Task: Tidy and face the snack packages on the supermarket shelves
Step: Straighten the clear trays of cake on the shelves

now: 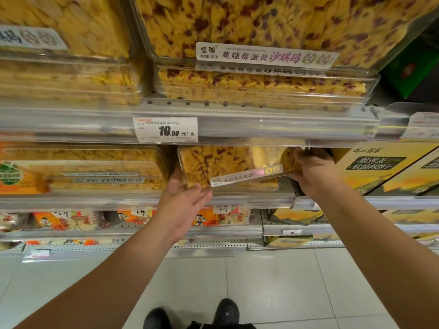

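A clear plastic box of yellow, cranberry-speckled snack (221,165) sits tilted on the middle shelf, its white label strip slanting up to the right. My right hand (313,172) grips the box's right end, fingers curled around it under the shelf rail. My left hand (183,205) is flat and open, palm up, touching the box's lower left corner from below. Two more cranberry boxes (259,89) are stacked on the shelf above.
Plain yellow snack boxes (80,169) sit to the left on the same shelf, yellow cartons (380,167) to the right. A 10.90 price tag (166,130) hangs on the upper rail. Bagged snacks (71,219) fill lower shelves. My shoes stand on pale floor tiles (285,293).
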`<state>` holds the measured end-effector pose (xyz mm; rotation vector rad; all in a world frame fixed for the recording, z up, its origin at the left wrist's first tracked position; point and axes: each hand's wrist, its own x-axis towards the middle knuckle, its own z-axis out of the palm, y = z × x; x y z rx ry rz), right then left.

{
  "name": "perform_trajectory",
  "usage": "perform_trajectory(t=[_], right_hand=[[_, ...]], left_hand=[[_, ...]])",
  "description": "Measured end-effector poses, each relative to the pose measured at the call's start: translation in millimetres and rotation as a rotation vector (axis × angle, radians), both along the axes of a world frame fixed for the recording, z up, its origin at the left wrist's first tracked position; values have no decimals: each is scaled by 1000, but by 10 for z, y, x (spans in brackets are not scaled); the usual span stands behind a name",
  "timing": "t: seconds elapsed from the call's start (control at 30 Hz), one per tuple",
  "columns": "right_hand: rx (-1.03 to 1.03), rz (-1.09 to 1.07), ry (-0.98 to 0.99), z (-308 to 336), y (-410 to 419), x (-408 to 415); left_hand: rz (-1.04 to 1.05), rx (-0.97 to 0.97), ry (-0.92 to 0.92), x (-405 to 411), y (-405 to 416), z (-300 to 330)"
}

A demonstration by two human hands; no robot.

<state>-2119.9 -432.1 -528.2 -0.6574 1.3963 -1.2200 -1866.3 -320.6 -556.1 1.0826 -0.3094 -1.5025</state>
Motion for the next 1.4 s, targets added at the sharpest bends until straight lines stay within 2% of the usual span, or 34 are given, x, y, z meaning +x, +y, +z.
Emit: perform_trajectory(t=[0.07, 0.1, 0.13, 0.17, 0.2, 0.23, 0.27, 0.3, 0.37, 0.47, 0.67, 0.83, 0.9, 1.03, 1.13, 1.27, 1.4], right_hand=[[-11, -14, -91, -3, 2, -35], [-22, -21, -129, -10, -1, -46], [-35, -29, -168, -19, -7, -56], [-47, -38, -207, -28, -12, -61], [-57, -45, -240, -40, -17, -62], [-66, -48, -263, -53, -21, -68], [-79, -48, -273, -66, -27, -72], [-95, -46, -274, -79, -30, -69], [-120, -46, -262, -101, -37, -55], [-133, -20, -241, -140, -41, -37], [-131, 50, -224, -178, 25, 19], [-178, 109, -182, -166, 72, 133], [-191, 124, -110, -179, 92, 116], [-188, 176, 201, -270, 170, 10], [-185, 184, 268, -321, 201, -21], [-193, 168, 298, -289, 206, -21], [-185, 186, 282, -226, 189, 0]], left_hand=[[30, -85, 86, 16, -27, 3], [20, -97, 45, 8, -34, -21], [-21, -76, -92, -16, -29, -56], [-93, -35, -348, -47, -22, -100], [-197, -9, -706, -70, -10, -149], [-326, -43, -1076, -83, -9, -215], [-453, -99, -1363, -81, -28, -286], [-556, -125, -1551, -69, -60, -345], [-667, -38, -1710, -62, -139, -384], [-680, 71, -1752, -107, -187, -347], [-718, -51, -1749, -117, -52, -345], [-618, -117, -1711, -38, -8, -372], [-536, -183, -1681, 22, 51, -398], [-491, -248, -1613, 122, 187, -477], [-415, -176, -1404, 134, 189, -453], [-201, -36, -1091, 126, 107, -372], [-162, -29, -1113, 186, 81, -276]])
